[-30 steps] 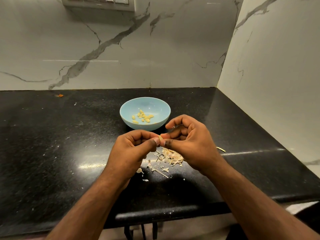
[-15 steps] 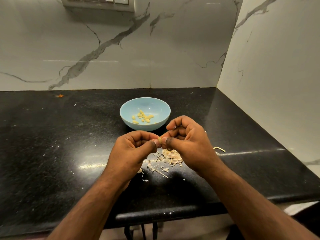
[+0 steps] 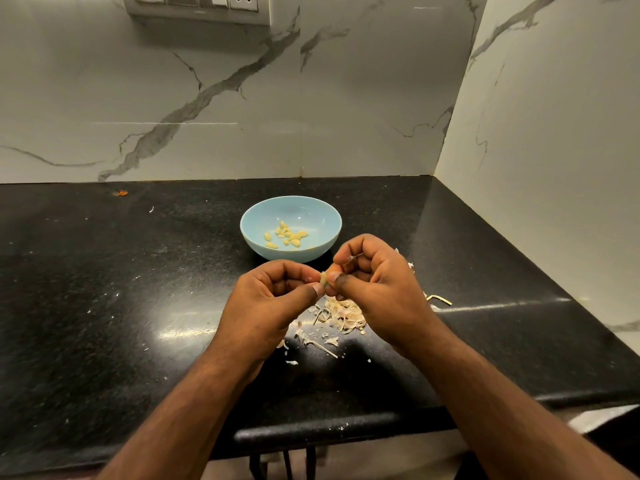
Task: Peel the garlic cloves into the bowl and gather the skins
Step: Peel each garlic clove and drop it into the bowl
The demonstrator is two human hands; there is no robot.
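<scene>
Judged partway through: about a dozen pale yellow peeled garlic cloves (image 3: 286,235) already lay in the round light-blue bowl (image 3: 320,216) on the speckled black stone countertop (image 3: 104,289). Pinched one small pale clove (image 3: 323,279) between thumb and curled fingers of both the left hand (image 3: 266,306) and the right hand (image 3: 377,282), held above the counter just in front of the bowl, skin apparently part-stripped. Left a loose heap of papery beige garlic skins (image 3: 341,313) beneath the hands, with scattered flakes nearby, not yet gathered. Could not tell whether more unpeeled cloves remained
</scene>
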